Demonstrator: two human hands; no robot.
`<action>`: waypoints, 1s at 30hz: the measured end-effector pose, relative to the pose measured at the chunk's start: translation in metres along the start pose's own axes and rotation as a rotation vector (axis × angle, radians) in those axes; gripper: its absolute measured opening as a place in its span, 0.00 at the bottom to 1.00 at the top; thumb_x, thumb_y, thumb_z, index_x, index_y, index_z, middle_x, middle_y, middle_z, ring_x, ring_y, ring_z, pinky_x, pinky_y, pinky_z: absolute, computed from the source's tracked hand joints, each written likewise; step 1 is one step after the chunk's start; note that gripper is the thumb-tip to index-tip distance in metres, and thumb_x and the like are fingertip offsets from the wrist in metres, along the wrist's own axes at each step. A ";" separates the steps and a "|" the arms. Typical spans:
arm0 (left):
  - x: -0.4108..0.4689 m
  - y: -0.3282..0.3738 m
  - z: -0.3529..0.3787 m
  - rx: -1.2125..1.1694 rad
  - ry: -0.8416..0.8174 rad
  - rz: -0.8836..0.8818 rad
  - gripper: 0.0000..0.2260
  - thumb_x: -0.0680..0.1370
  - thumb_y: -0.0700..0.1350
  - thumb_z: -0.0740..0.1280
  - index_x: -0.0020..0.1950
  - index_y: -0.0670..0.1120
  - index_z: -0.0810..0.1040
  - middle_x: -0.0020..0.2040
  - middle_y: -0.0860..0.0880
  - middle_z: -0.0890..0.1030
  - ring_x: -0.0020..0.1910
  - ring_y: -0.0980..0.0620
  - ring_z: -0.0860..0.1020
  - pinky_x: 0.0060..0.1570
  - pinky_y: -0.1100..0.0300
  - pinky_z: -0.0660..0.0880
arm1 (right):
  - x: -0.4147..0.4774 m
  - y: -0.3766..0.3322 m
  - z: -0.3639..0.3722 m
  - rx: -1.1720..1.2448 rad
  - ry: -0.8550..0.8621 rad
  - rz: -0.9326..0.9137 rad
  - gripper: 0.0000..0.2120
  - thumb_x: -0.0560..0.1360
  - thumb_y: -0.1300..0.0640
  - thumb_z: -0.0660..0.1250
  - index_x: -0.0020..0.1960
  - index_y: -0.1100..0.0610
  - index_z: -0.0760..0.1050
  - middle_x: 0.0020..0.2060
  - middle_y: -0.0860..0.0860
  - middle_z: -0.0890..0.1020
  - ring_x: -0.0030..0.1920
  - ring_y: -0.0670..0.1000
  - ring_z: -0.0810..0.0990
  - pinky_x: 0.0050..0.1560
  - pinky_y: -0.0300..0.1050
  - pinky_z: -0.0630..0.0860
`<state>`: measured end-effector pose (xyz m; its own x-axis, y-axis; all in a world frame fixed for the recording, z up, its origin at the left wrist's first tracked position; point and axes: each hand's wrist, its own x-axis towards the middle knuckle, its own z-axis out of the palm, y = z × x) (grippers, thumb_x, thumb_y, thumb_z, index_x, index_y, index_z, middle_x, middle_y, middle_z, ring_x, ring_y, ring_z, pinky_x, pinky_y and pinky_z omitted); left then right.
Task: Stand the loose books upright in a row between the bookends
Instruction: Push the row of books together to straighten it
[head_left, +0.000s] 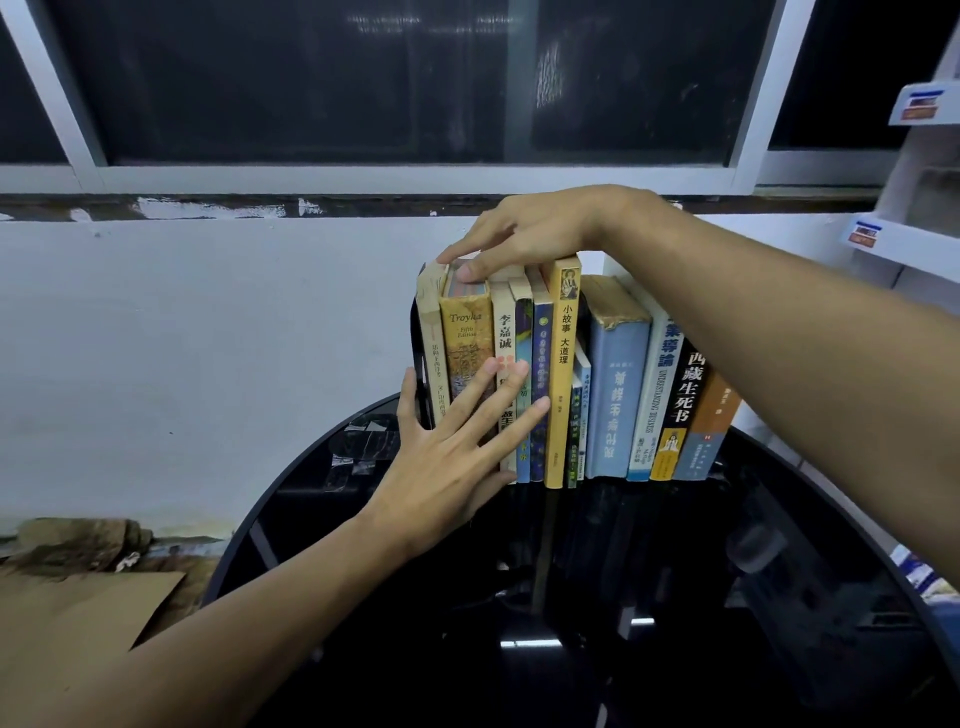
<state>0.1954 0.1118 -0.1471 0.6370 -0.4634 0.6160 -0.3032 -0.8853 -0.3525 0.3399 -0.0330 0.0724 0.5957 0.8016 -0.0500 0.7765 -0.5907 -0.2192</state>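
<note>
While a sheet of cardboard (78, 613) lies idle at the lower left of the frame, the work sits at centre, where the books (540, 358) stand spines out along the far part of a round, glossy black surface (675, 597).

At the left end of the row stands the black bookend (418, 364), upright against the outermost pale book. The left hand (452, 447) is spread wide and grips nothing. Its thumb lies beside the bookend and its straight fingers lie flat across the lower spines of the first few books, the tan Troyka volume (465, 332) among them. It looks placed to push the spines flush and to stop that end from sliding.

Above, the right hand (540, 234) reaches in from the right and lies over the tops of the same books. Its fingers are stretched along the top edges and its thumb presses the front of the Troyka volume, with nothing clasped. Likely it steadies them from tipping.

Further right, the yellow book (563, 364) stands straight and slightly forward of its neighbours. The pale blue book (618, 384) is upright, while the black book (685, 395) and the orange book (714, 415) lean leftward against the rest. The right-hand bookend cannot be made out behind the forearm. The task looks nearly finished, with that leaning end left to square up. A white shelf unit (924, 208) fills the right edge.
</note>
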 end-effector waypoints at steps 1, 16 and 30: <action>-0.001 0.001 -0.002 -0.001 0.001 0.005 0.36 0.80 0.60 0.65 0.83 0.55 0.53 0.84 0.48 0.49 0.83 0.47 0.48 0.71 0.24 0.45 | -0.002 0.000 0.000 0.000 0.020 0.004 0.22 0.79 0.38 0.65 0.71 0.41 0.76 0.61 0.36 0.75 0.64 0.41 0.73 0.57 0.36 0.68; 0.029 0.029 -0.002 0.056 0.032 0.169 0.35 0.80 0.61 0.67 0.83 0.56 0.55 0.84 0.50 0.51 0.83 0.46 0.50 0.71 0.24 0.46 | -0.043 0.037 -0.003 0.021 0.270 0.020 0.19 0.79 0.36 0.64 0.68 0.37 0.77 0.69 0.42 0.73 0.71 0.43 0.68 0.76 0.51 0.60; 0.058 0.044 0.023 0.104 0.014 0.168 0.39 0.80 0.66 0.61 0.84 0.49 0.50 0.84 0.48 0.48 0.83 0.46 0.45 0.75 0.29 0.44 | -0.047 0.048 0.002 0.150 0.181 0.087 0.24 0.77 0.31 0.61 0.63 0.44 0.81 0.66 0.44 0.78 0.62 0.49 0.78 0.63 0.55 0.77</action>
<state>0.2356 0.0469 -0.1429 0.5737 -0.6056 0.5514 -0.3293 -0.7870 -0.5218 0.3486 -0.0987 0.0624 0.6962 0.7112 0.0976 0.6899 -0.6254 -0.3646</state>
